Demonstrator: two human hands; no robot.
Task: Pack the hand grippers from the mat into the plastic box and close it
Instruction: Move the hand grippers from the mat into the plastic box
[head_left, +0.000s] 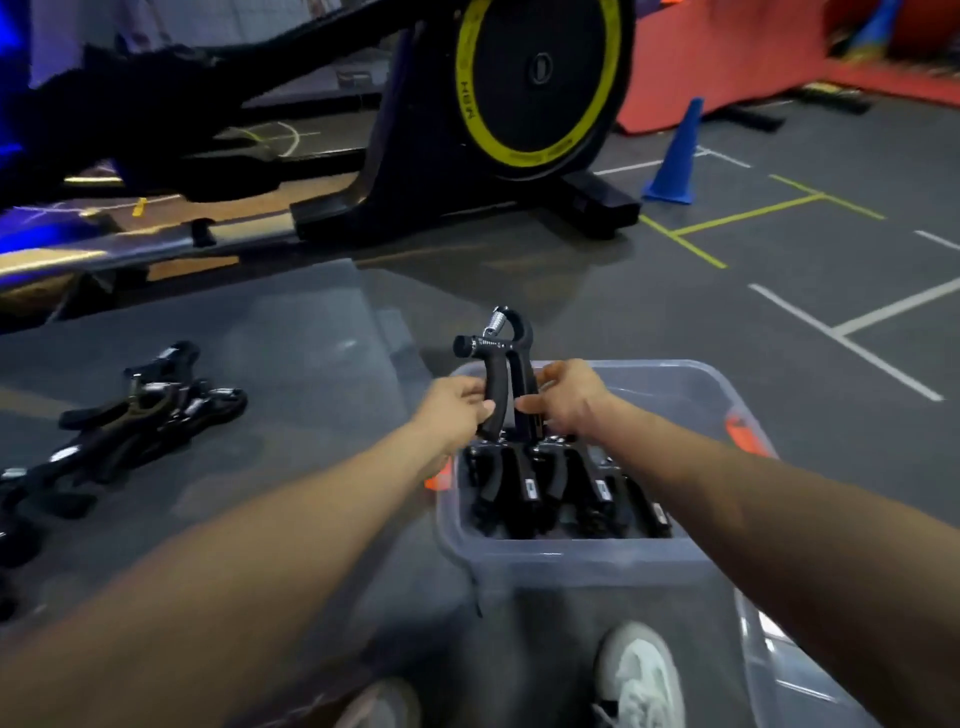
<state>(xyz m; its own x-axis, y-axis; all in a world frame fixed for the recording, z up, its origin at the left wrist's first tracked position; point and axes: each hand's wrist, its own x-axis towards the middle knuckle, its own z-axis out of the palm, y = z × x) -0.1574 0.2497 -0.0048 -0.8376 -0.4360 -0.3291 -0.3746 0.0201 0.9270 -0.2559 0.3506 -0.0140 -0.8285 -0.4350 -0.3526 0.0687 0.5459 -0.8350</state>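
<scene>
A black hand gripper (501, 358) with a metal spring stands upright above the far end of the clear plastic box (691, 395). My left hand (454, 402) pinches its left handle, and my right hand (563, 397) holds its right handle. Several black hand grippers (561, 488) lie in a row inside the box. More hand grippers (130, 415) lie in a loose pile on the grey mat (291, 353) to the left. The box's clear lid (795, 670) lies at the lower right, beside the box.
An exercise bike (498, 114) with a yellow-ringed flywheel stands behind the mat. A blue cone (675, 156) and red mats (727, 57) are at the far right. My white shoes (636, 675) show at the bottom edge.
</scene>
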